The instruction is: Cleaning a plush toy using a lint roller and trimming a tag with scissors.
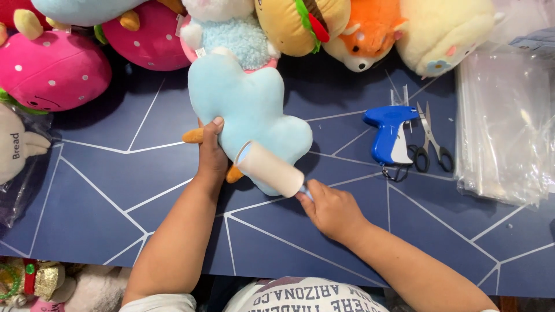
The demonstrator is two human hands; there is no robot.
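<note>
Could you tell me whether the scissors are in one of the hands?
No, the scissors lie on the table beside the blue tagging gun.

Handle of the lint roller (270, 169) swallowed by the right hand (330, 209), only a sliver showing above the fingers. Underside of the light blue plush toy (248, 110) out of sight, its lower left edge covered by the left hand (211, 156); orange feet mostly tucked behind that hand and the roller. Far above both hands, row of plush toys cropped by the top edge: pink strawberry (52, 69), burger (300, 23), orange fox (367, 34), cream toy (442, 32). Well right of the right hand, stack of clear bags (503, 127) running off the frame. Left of the left hand, bagged white plush (17, 144) cut by the edge. Scissors (430, 141) partly overlapped by the blue tagging gun (388, 133).
</note>
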